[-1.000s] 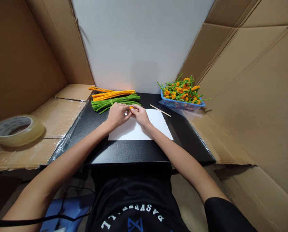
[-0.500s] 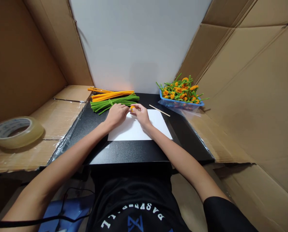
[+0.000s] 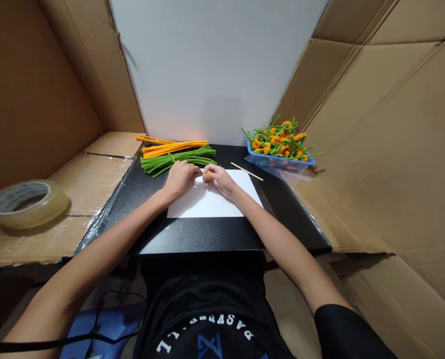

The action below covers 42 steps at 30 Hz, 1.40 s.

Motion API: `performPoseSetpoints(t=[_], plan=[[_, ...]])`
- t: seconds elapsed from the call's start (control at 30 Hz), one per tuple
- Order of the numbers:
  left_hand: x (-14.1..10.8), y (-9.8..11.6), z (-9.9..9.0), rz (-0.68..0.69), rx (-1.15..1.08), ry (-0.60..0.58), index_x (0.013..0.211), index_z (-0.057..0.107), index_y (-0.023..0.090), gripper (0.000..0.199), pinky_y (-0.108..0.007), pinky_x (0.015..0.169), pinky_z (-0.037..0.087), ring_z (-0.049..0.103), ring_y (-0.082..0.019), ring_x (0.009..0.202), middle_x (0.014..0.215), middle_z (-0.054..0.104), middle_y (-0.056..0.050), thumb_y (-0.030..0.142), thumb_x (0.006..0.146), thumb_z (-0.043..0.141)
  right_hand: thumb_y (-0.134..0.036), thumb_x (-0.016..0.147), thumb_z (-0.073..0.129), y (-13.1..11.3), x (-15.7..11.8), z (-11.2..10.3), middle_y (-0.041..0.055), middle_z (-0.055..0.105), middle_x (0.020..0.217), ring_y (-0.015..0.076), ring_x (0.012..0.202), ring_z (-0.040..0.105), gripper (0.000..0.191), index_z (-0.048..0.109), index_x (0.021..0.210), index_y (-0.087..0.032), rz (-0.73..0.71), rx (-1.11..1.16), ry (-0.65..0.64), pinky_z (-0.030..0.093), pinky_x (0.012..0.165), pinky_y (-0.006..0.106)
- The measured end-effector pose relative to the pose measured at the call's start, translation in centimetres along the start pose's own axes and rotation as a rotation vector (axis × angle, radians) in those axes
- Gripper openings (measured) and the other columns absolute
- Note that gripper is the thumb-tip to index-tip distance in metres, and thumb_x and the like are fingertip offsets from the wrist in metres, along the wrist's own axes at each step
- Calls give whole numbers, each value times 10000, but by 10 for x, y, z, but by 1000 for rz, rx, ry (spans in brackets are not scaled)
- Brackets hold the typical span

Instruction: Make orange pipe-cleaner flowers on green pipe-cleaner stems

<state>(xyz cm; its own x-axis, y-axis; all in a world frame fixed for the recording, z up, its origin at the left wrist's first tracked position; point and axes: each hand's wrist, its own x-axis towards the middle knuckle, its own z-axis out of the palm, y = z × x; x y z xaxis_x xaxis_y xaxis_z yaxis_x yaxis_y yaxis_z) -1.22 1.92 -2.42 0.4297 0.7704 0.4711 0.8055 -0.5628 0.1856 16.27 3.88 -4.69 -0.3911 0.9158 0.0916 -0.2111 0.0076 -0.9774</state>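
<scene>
Left hand (image 3: 181, 179), right hand (image 3: 220, 181) closed tight, fingertips pinching orange pipe-cleaner piece (image 3: 208, 172), mostly hidden, over far edge of paper (image 3: 211, 204). Light, soft, bendable; best gripped close to end.

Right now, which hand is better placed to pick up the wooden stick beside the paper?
Probably your right hand: it is closer to the wooden stick, past a corner of the white paper. Your left hand sits farther away, next to the green pipe cleaners.
</scene>
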Motion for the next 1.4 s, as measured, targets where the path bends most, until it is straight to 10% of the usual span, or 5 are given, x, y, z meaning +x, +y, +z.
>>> performPoseSetpoints(t=[0.47,1.4], plan=[[3,-19,-4,267,-20,-114,827,739,209,198,-389,816,369,586,-234,843,825,749,-65,205,908,558,-566,665,833,-19,-13,-8,83,738,741,174,626,697,472,754,748,-109,121,-171,-204,583,627,281],[7,-45,5,176,-291,-70,816,801,240,170,-316,812,428,620,-179,746,747,739,-49,272,874,644,-573,676,837,-32,-13,-6,127,767,774,222,717,756,499,755,813,-100,207,-156,-277,604,681,299]])
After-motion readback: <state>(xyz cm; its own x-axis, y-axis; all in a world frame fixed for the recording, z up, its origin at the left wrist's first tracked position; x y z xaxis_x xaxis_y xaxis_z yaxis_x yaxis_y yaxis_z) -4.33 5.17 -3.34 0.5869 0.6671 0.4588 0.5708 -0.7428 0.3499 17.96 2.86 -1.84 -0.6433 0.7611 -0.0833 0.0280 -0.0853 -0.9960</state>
